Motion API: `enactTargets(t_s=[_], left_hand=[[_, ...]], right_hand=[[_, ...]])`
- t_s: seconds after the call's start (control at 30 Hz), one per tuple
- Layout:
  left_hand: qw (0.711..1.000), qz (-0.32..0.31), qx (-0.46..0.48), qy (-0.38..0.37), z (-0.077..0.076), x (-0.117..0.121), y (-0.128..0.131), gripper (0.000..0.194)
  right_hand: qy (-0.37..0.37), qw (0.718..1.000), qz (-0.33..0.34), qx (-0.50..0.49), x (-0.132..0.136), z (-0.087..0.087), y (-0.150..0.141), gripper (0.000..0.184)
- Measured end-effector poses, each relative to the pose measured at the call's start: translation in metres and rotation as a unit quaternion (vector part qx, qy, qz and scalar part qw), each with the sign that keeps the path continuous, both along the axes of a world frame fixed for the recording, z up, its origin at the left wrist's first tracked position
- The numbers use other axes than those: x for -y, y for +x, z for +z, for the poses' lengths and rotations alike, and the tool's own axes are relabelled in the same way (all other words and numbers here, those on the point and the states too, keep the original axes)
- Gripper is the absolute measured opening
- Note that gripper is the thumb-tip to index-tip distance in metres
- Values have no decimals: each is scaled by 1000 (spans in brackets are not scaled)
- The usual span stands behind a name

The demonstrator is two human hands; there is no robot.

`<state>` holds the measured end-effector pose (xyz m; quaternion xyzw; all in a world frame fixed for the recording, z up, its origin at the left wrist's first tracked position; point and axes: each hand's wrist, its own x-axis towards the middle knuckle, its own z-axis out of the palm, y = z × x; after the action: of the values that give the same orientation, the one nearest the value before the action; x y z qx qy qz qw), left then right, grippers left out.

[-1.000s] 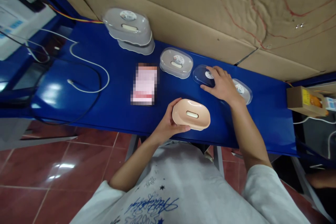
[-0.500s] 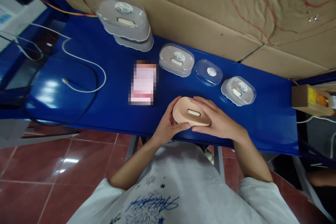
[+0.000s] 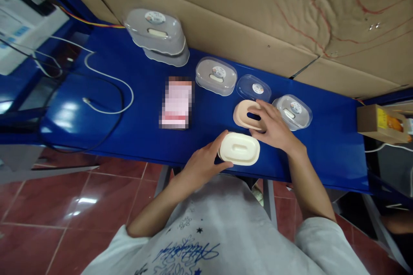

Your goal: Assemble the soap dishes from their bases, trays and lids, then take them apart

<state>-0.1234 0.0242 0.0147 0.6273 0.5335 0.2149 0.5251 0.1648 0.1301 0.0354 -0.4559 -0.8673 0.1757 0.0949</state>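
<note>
My left hand grips the left end of a cream oval plastic base with a raised bar in its middle, near the table's front edge. Just behind it, my right hand holds a peach-coloured oval cover with a slot through it, fingers on its right side. The two parts are apart. Farther back lies a clear plastic lid with a round sticker. A lidded container stands right beside my right hand, and another lidded container sits left of the clear lid.
Stacked clear-lidded containers stand at the back left. A phone-like object, blurred out, lies on the blue table. White and black cables curl on the left. Cardboard lines the back; a small carton is at the right.
The peach cover and cream base, together in both hands before, are now separated. My right hand has carried the cover back; my left hand keeps the base.
</note>
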Motion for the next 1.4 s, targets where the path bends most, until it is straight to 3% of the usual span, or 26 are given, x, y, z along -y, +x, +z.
enactTargets(t_s=[0.1, 0.2, 0.3, 0.4, 0.5, 0.57, 0.7, 0.77, 0.83, 0.9, 0.97, 1.03, 1.13, 1.27, 1.4], left_hand=[[989, -43, -136, 35, 9, -7, 4, 89], [975, -62, -204, 68, 10, -14, 14, 86], [974, -62, -194, 99, 7, -17, 22, 83], [981, -33, -162, 103, 3, -14, 23, 85], [985, 27, -107, 129, -2, -7, 15, 80], [983, 87, -52, 155, -6, -4, 8, 77], [958, 209, 141, 138, -15, -5, 1, 90], [938, 235, 233, 108, -20, -9, 2, 98], [931, 239, 255, 105, -22, -13, 5, 98], [944, 221, 193, 154, -21, -17, 8, 89], [953, 180, 65, 235, -17, -24, 11, 76], [940, 134, -79, 303, -12, -35, 14, 69], [915, 103, -223, 319, -4, -52, 20, 62], [896, 72, -297, 323, 4, -58, 23, 49], [886, 65, -292, 354, 4, -40, 24, 39]], right_hand=[[2, 1000, 6, 15, -3, 5, -4, 66], [5, 1000, 22, 0, -13, 19, -17, 76], [33, 999, 36, -4, -43, 27, -47, 83], [62, 997, 42, 13, -89, 20, -88, 95], [42, 997, 49, 28, -129, 12, -121, 101], [15, 999, 44, 23, -139, 12, -130, 97], [-18, 997, 45, -64, -107, 29, -115, 88], [-24, 993, 65, -99, -79, 39, -101, 85], [-8, 992, 72, -101, -60, 45, -90, 83], [24, 994, 51, -93, -58, 46, -84, 82], [53, 994, 14, -91, -77, 41, -81, 85], [64, 995, -8, -78, -108, 33, -82, 88], [40, 999, -4, -36, -155, 18, -89, 87], [0, 1000, 12, 2, -183, 2, -103, 79], [-23, 999, 32, 23, -180, -2, -111, 80]])
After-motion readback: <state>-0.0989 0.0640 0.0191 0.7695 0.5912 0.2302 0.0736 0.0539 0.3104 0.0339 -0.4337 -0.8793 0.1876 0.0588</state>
